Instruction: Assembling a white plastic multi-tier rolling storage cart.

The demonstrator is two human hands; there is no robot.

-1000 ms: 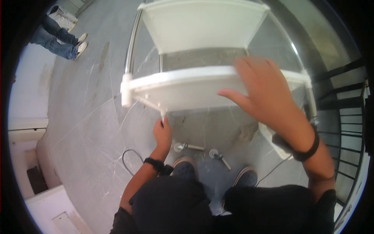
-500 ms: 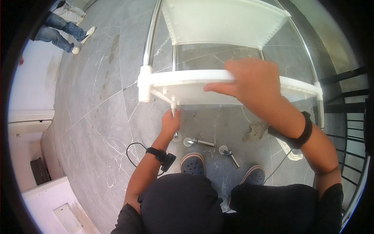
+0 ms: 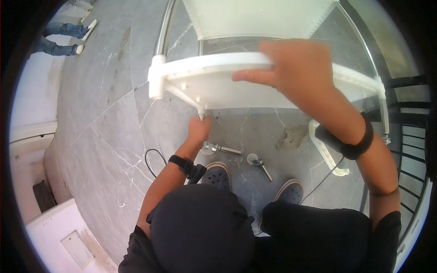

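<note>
two hands are seen on a white plastic shelf (image 3: 218,88) that's being held flat out in front, above a grey marble-look floor (image 3: 109,136). the right hand (image 3: 298,68) is laid over the top of the shelf near its middle, fingers spread and curled over the front edge, so the shelf is gripped or at least pressed from above, with the thumb pointing left. the left hand (image 3: 199,128) is reached up under the left part of the shelf, and a small peg (image 3: 200,114) sticking down from the underside is pinched by the fingertips; how tightly it's closed can't really be told since the fingers are bunched up and small here. a black band is worn on each wrist. below the shelf, two metal bolts (image 3: 222,148) with washers are left lying on the floor just in front of a pair of dark shoes (image 3: 217,175), and a thin black cable (image 3: 152,159) is looped near the left wrist. a white curved plastic part (image 3: 325,152) is seen lying on the floor under the right forearm. behind the shelf a second white panel (image 3: 255,18) is held between shiny metal tubes (image 3: 165,27). black railing bars (image 3: 409,136) are seen at the right edge, and another person's legs in jeans (image 3: 57,43) are spotted far off at the top left.
</note>
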